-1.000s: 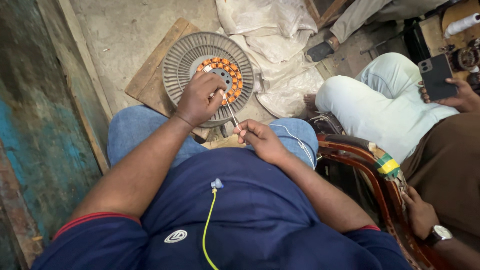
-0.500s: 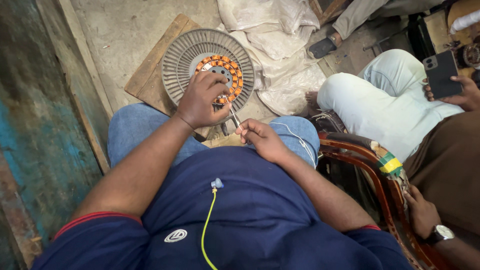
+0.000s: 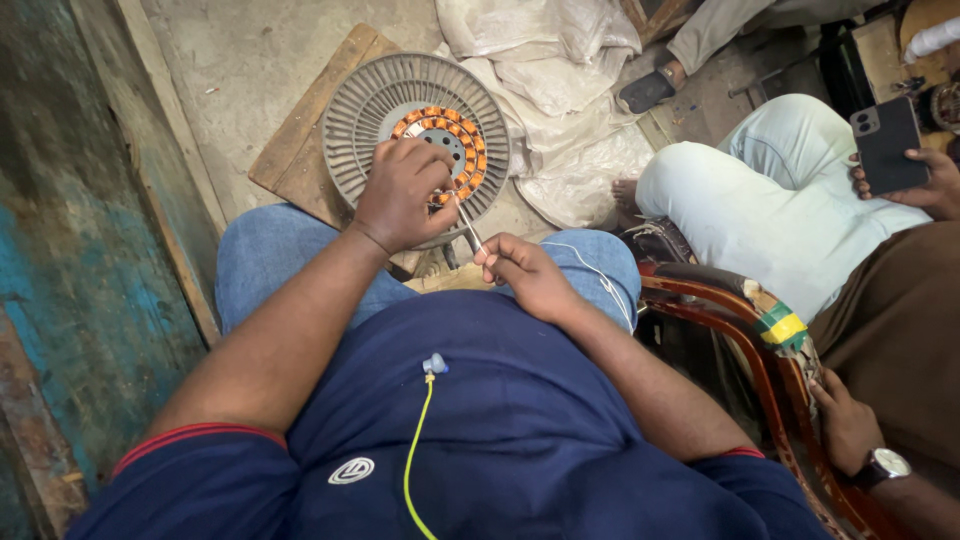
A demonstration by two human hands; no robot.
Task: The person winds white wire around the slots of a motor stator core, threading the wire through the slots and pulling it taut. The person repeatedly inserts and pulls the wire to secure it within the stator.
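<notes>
Moved: little since before | left hand curled, gripping fan motor | right hand pinching thin tool

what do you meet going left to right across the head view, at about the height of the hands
blue painted wall → left hand on the round grey motor part → thin metal tool → right hand → wooden chair arm → seated person's brown clothing

Navy short-sleeved shirt (red-trimmed cuffs, white chest emblem), blue jeans.
</notes>
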